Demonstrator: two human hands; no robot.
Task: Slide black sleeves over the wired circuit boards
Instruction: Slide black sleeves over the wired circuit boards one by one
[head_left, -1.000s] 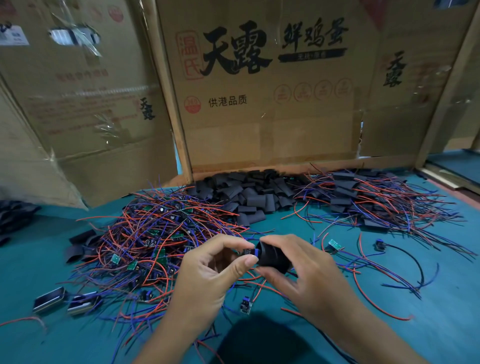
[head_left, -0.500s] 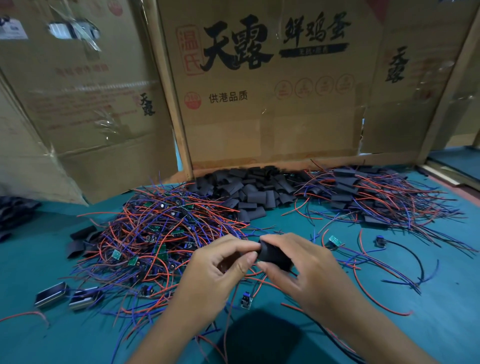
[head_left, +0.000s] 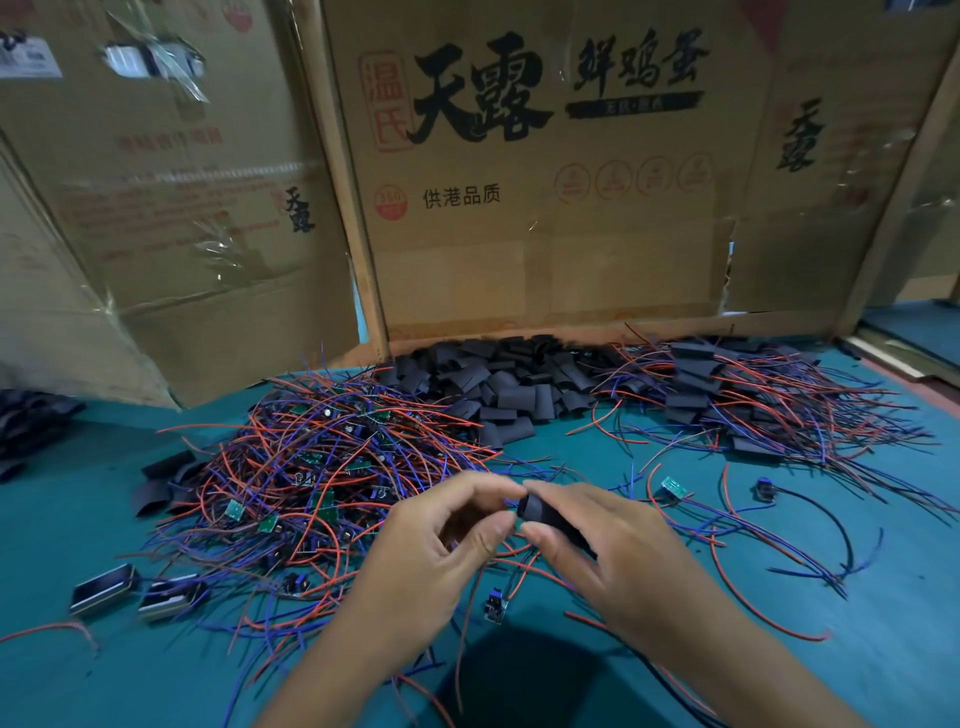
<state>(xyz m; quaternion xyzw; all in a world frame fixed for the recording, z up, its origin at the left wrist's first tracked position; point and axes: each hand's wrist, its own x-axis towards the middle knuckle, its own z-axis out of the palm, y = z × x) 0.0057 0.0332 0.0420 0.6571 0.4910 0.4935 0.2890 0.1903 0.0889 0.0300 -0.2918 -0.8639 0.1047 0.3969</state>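
Now, right hand: thumb and fingers pinch a black sleeve near its open left end, above the teal table, near centre.
Left hand: fingertips curl together at the sleeve's mouth, seemingly pinching the board being fed in; what they hold cannot be told.
Handling: sleeve looks light, soft, easily flattened, so squeeze its edges to keep the mouth open; thin wires will snag, so grip the board itself.
Supply: tangled pile of wired boards left, loose sleeves far centre, sleeved boards far right, against cardboard boxes.
Hidden: the board is not visible between the fingers; how far it sits inside cannot be judged.
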